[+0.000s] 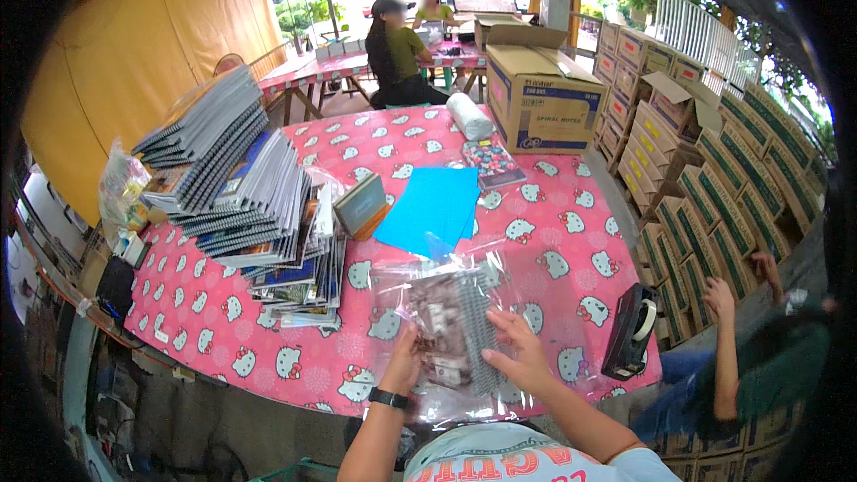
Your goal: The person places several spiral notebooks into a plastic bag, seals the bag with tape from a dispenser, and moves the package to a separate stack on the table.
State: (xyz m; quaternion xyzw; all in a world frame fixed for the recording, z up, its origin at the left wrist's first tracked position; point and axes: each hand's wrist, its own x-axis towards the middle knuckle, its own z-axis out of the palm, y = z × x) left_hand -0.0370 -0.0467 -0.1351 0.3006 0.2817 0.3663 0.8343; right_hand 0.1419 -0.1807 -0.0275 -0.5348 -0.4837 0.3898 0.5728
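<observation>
In front of me lies a clear plastic bag (510,282) with spiral notebooks (446,330) inside; their coils run along the right side, and glare hides much of the cover. My left hand (407,361), with a black watch on the wrist, is closed round the left edge of the bagged notebooks. Across the coil side rests my right hand (520,351), thumb and fingers spread over the plastic. Just beyond the bag are several bright blue sheets (430,205). Tall, leaning stacks of spiral notebooks (259,187) stand to the left.
A black tape dispenser (630,332) sits near the table's right edge. Farther back are a white roll (470,116), a floral notebook (493,164) and a large open carton (546,98). Stacked cartons (705,223) line the right side, where a co-worker's arm (725,339) reaches in.
</observation>
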